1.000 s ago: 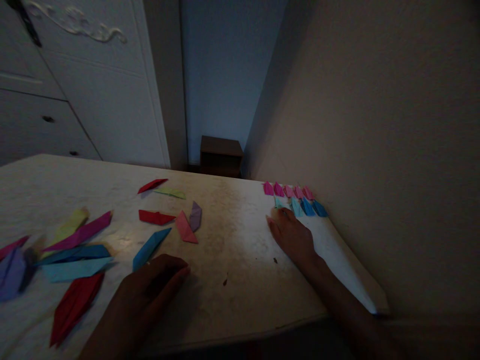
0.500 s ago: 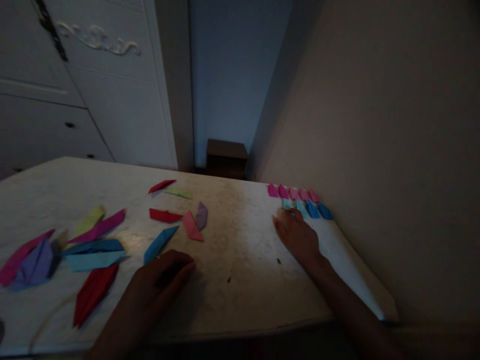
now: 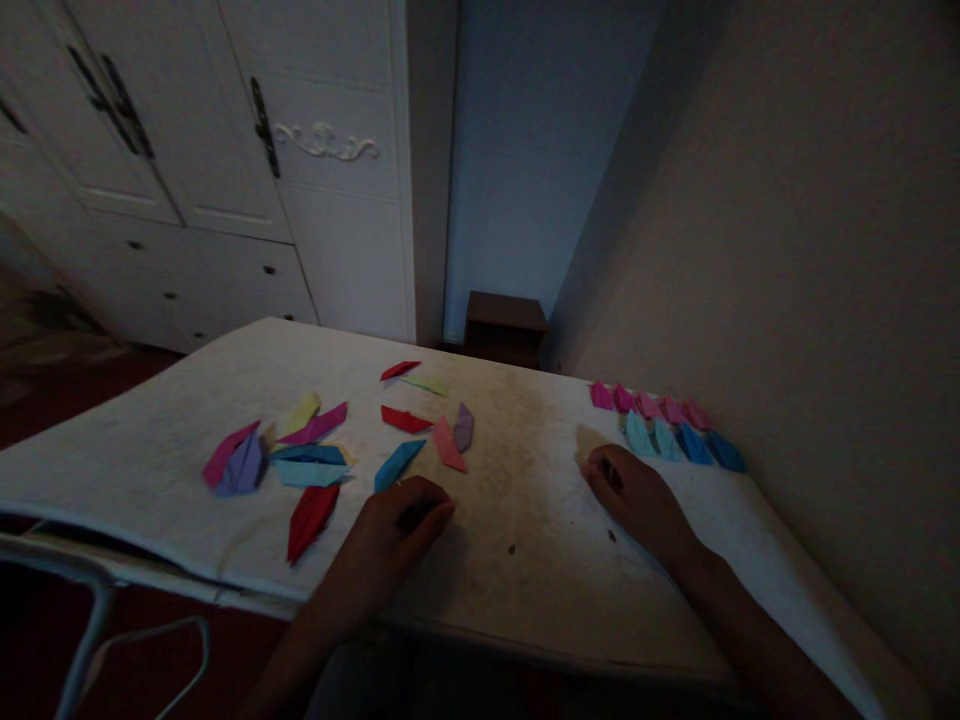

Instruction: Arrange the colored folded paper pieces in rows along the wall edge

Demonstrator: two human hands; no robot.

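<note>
My left hand (image 3: 401, 520) rests on the near part of the table, thumb and fingers curled together, with nothing visible in it. Just beyond its knuckles lies a blue folded paper boat (image 3: 397, 464), and a pink paper boat (image 3: 449, 446) lies slightly farther off. My right hand (image 3: 637, 500) is loosely closed above the table at the right, and I see nothing in its fingers. Past it stands a row of light and dark blue paper boats (image 3: 693, 443). Behind them runs a row of pink ones (image 3: 646, 404) along the wall side.
More folded papers lie loose at the left, among them a dark red one (image 3: 312, 522), a purple one (image 3: 241, 464) and a light blue one (image 3: 311, 473). The white table (image 3: 525, 560) meets a wall (image 3: 840, 250) at the right. A white wardrobe (image 3: 345, 240) stands behind; a metal frame (image 3: 90, 630) is lower left.
My right hand has drawn back from the left end of the blue row, and the light blue boats there now show. The view has turned left. My left hand stays near the blue boat.
</note>
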